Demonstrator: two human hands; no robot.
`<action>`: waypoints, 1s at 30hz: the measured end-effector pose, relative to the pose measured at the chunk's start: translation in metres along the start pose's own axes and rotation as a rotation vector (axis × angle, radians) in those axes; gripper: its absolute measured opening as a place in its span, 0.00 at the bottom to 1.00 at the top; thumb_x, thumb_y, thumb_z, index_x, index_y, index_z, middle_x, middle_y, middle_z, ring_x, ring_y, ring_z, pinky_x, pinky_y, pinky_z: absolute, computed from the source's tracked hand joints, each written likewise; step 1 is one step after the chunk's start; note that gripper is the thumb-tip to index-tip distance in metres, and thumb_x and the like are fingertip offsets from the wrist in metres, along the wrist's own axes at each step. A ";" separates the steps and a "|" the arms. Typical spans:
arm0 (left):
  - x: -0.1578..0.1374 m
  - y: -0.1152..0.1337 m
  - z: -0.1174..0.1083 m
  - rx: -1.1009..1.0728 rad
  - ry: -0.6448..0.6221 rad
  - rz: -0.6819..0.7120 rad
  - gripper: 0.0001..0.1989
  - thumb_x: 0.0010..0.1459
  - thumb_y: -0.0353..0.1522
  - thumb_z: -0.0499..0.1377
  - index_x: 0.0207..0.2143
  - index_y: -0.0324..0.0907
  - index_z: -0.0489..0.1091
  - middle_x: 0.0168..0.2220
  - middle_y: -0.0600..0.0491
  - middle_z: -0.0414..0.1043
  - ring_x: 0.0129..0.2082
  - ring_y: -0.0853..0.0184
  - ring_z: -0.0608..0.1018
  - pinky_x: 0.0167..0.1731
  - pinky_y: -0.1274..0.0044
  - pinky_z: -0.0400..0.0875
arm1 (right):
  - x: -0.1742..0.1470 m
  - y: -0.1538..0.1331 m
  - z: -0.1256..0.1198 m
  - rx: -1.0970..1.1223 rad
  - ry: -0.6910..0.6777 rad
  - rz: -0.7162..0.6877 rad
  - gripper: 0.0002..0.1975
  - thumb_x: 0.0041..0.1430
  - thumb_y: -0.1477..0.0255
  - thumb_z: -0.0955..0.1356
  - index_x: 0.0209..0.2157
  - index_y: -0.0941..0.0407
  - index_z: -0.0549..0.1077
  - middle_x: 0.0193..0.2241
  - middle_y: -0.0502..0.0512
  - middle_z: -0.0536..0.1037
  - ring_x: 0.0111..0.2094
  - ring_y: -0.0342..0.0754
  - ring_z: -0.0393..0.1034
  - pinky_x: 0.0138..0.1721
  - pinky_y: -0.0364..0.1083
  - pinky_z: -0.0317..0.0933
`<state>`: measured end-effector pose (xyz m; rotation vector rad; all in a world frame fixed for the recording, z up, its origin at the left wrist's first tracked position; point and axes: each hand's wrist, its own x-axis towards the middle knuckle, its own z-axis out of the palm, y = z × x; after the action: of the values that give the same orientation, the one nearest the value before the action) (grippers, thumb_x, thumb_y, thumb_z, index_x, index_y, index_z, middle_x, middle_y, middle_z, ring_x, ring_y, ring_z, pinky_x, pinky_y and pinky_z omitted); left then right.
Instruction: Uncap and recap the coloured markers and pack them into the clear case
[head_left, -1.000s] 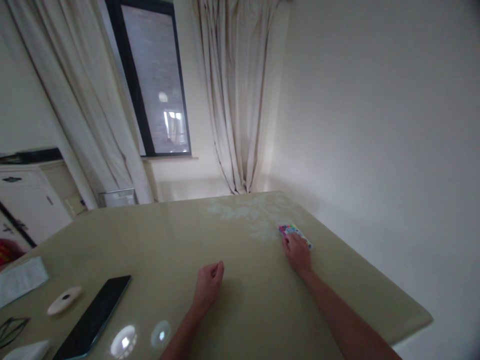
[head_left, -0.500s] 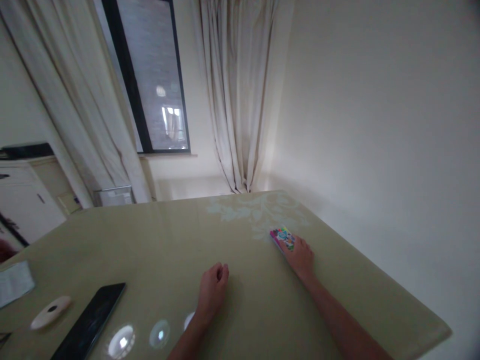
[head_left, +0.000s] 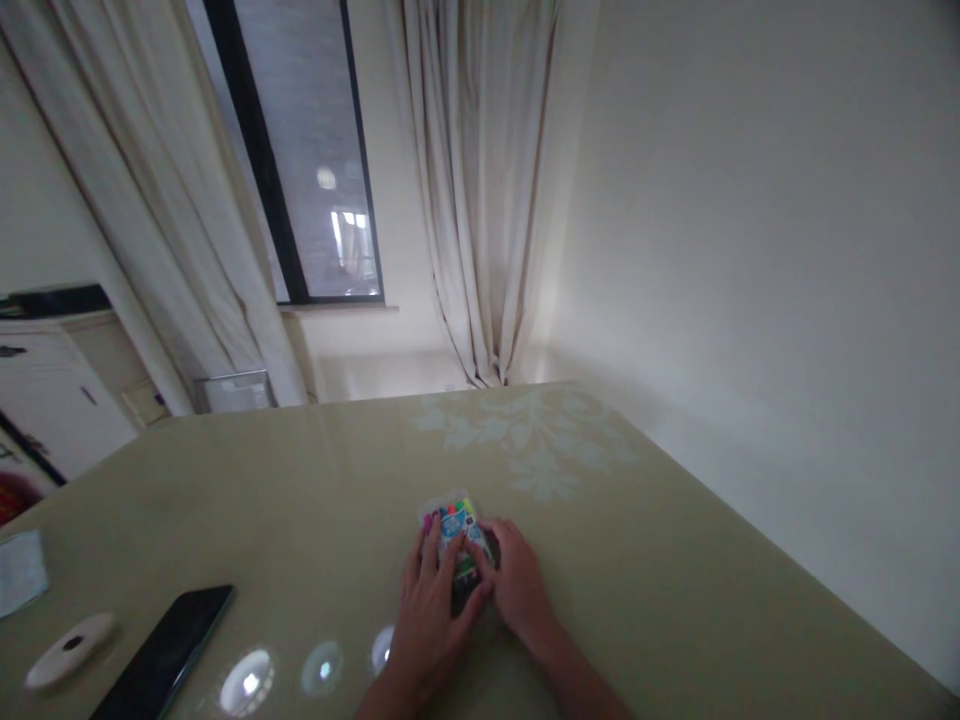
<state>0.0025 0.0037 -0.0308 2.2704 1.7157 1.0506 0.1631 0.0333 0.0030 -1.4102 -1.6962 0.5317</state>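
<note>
The right hand (head_left: 521, 578) is closed on the right edge of a small flat pack with colourful printing (head_left: 457, 520), its thumb over the top and its fingers bent along the side; the left hand (head_left: 439, 605) lies across the pack from the left and near side, fingers apart and tips on the upper face, though whether it clamps or only rests I cannot tell; the near end is mostly hidden under the hands.

The pack lies on or just over the table (head_left: 322, 490), its far end showing beyond the fingertips; its long axis seems to run from near to far, the far end leaning a little left; it sits ahead of the left palm and to the left of the right palm; both hands touch it, so neither is nearer, but the left covers more.

Near and well to the left lie a dark phone-like slab (head_left: 166, 650) and a pale oval object (head_left: 73, 650); farther left is a whitish folded sheet (head_left: 21, 572); a pale leaf pattern (head_left: 532, 435) marks the far right tabletop; beyond stand a window (head_left: 315, 150) and curtains (head_left: 491, 200).
</note>
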 end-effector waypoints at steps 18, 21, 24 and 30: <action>-0.004 -0.016 -0.042 -0.156 -0.081 0.084 0.35 0.68 0.42 0.55 0.72 0.42 0.51 0.71 0.41 0.58 0.68 0.53 0.66 0.64 0.62 0.66 | -0.005 -0.013 -0.017 0.387 -0.089 0.008 0.15 0.70 0.63 0.63 0.52 0.51 0.77 0.48 0.58 0.81 0.42 0.51 0.78 0.46 0.51 0.74; -0.003 -0.015 -0.051 -0.327 -0.130 0.093 0.29 0.70 0.41 0.50 0.70 0.41 0.57 0.67 0.41 0.65 0.65 0.54 0.71 0.63 0.63 0.68 | -0.009 -0.019 -0.019 0.304 -0.070 -0.184 0.17 0.70 0.67 0.65 0.57 0.47 0.74 0.52 0.58 0.77 0.47 0.50 0.76 0.46 0.49 0.74; -0.004 -0.009 -0.054 -0.422 -0.083 0.050 0.26 0.72 0.40 0.46 0.66 0.40 0.63 0.62 0.40 0.71 0.60 0.54 0.76 0.58 0.64 0.72 | -0.011 -0.018 -0.019 0.205 -0.002 -0.315 0.20 0.70 0.68 0.67 0.61 0.45 0.73 0.55 0.60 0.74 0.51 0.52 0.74 0.50 0.51 0.74; -0.005 0.003 -0.052 -0.375 -0.046 0.107 0.24 0.70 0.38 0.49 0.64 0.41 0.66 0.59 0.42 0.75 0.57 0.56 0.79 0.56 0.67 0.75 | -0.013 -0.007 -0.024 0.024 0.022 -0.567 0.21 0.71 0.72 0.66 0.62 0.40 0.73 0.55 0.59 0.74 0.52 0.54 0.73 0.53 0.55 0.72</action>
<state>-0.0259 -0.0175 0.0075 2.1428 1.2628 1.2108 0.1787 0.0144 0.0177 -0.8507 -1.9544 0.2134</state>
